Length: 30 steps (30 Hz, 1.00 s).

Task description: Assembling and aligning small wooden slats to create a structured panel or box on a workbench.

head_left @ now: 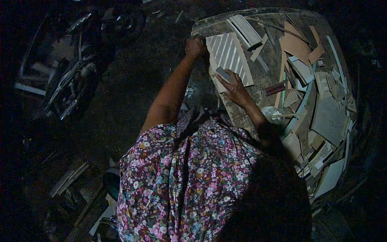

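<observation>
A pale wooden panel [243, 71] with slanting light and dark stripes lies near the left edge of the worktable. My right hand [238, 90] grips a small grey rectangular block [223, 74] over the panel's near left part. Whether the block touches the panel I cannot tell. My left hand [195, 47] is closed at the panel's far left corner, by the table edge. Shadow hides what its fingers hold there.
The worktable [209, 27] bears a stack of ribbed pale strips [244, 31], an orange-brown sheet [294, 45], a dark red block [275, 88], a round clear container [272, 115] and many offcuts. A motorbike [70, 80] stands at left; boards [69, 178] lie at lower left.
</observation>
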### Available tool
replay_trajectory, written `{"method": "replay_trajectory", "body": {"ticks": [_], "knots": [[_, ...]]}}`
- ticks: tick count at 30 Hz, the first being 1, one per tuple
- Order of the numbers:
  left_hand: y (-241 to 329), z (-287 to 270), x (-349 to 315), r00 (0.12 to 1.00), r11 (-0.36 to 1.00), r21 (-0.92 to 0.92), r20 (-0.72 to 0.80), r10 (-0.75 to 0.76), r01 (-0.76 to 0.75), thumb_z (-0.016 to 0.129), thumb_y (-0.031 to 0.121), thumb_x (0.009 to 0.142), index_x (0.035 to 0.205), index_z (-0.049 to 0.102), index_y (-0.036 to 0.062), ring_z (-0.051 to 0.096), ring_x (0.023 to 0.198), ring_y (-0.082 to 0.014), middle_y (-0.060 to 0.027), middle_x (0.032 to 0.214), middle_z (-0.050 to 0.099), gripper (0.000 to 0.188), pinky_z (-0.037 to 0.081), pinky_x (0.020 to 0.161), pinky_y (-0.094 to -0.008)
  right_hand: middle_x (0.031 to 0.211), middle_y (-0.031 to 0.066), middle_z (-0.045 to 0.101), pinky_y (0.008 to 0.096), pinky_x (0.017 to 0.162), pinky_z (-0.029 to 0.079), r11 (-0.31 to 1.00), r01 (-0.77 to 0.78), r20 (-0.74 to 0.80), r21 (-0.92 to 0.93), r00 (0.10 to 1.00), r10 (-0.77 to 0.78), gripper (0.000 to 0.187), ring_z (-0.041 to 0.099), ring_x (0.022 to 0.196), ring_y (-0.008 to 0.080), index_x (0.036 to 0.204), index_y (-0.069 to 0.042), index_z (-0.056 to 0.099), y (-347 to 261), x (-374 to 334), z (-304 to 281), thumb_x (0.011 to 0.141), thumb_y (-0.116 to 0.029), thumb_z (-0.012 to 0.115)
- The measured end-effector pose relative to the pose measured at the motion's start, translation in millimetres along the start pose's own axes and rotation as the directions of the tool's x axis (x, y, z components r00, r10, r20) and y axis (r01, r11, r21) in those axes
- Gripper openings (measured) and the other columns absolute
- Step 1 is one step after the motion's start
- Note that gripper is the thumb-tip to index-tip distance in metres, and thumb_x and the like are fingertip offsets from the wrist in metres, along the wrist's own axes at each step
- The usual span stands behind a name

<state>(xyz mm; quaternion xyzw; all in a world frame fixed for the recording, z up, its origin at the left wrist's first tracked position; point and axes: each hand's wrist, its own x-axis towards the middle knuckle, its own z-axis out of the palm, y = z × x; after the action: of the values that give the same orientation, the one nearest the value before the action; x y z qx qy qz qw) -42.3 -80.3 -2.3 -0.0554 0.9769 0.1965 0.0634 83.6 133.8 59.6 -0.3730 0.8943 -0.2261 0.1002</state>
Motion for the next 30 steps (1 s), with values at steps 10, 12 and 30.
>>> {"method": "replay_trajectory", "body": {"ticks": [10,12,30], "knots": [[4,-33,39,0.408,0.818,-0.026,0.875,-0.260,0.575,0.059,0.031,0.064,0.098,0.055,0.0072,0.056,0.072,-0.0314,-0.0168,0.082,0.057,0.042,0.044,0.068,-0.0420,0.122,0.0147,0.024,0.0412,0.087,0.035,0.999,-0.040,0.052,0.028,0.998,0.038,0.084,0.028,0.110,0.0342,0.126,-0.027,0.023,-2,1,-6,0.057,-0.007,0.068],[-7,6,-1,0.997,0.997,0.002,-0.034,0.073,-0.073,0.061,0.030,0.062,0.100,0.054,0.0089,0.055,0.075,-0.0311,-0.0164,0.083,0.057,0.044,0.044,0.069,-0.0418,0.122,0.0147,0.025,0.0412,0.087,0.035,0.997,-0.055,0.060,0.052,0.997,0.051,0.080,0.028,0.111,0.0343,0.126,-0.026,0.024,-4,4,-7,0.060,-0.009,0.067],[15,-12,-21,0.997,0.989,-0.134,0.052,-0.052,0.058,0.060,0.032,0.065,0.107,0.048,0.0186,0.043,0.097,-0.0350,-0.0171,0.099,0.050,0.045,0.039,0.075,-0.0473,0.085,0.0161,0.051,0.0357,0.057,0.045,0.979,-0.186,-0.383,-0.087,0.913,0.140,0.040,0.052,0.067,0.0279,0.120,-0.007,0.034,8,60,9,0.081,-0.011,0.042]]}}
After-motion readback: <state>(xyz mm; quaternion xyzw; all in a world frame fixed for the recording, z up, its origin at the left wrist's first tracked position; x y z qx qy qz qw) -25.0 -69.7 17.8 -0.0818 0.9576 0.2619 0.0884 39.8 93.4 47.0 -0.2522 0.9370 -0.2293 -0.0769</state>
